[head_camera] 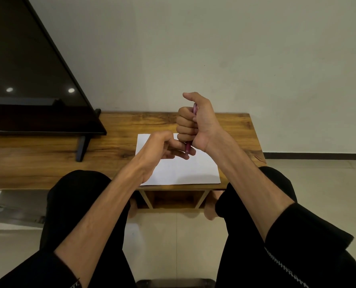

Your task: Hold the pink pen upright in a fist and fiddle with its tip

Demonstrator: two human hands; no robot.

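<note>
A pink pen [190, 129] is held upright in the air above the white sheet of paper [185, 169], well clear of it. Its barrel is wrapped by the curled fingers of the right hand [195, 123], with the thumb raised above the fist; only the top end and the lower end of the pen are seen, the middle being hidden inside the grip. The lower end is pinched between the fingertips of the left hand [160, 148], which lies just left of and nearer than the right hand.

The step in hand is judged to be the pulling off or fitting of the pen's cap or tip; which of the two cannot be told. For the next move, a straight pull or push along the barrel would be called for, with the right-hand grip kept firm so the pen is not twisted aside.

The paper is laid flat at the near right of the wooden worktop [114, 129]. A dark screen [27, 69] is stood on the far left of it. Black-clad knees are seen below the near edge.
</note>
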